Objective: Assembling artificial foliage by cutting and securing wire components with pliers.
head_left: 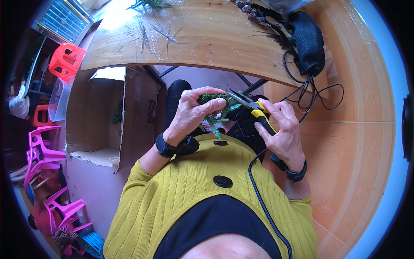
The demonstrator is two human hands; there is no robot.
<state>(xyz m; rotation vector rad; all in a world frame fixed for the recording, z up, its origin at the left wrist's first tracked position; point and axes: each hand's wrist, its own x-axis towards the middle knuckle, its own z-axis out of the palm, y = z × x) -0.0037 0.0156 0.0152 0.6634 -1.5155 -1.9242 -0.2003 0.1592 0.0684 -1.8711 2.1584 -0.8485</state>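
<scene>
At the green sprig (213, 119), the right hand (283, 129) slants pliers (258, 113) leftward.

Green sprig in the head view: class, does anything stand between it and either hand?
Yes, on the right: yellow-and-black pliers, held in the right hand, span the gap, their tips close by the green sprig. Nothing visible separates it from the left hand, which pinches it directly.
</scene>
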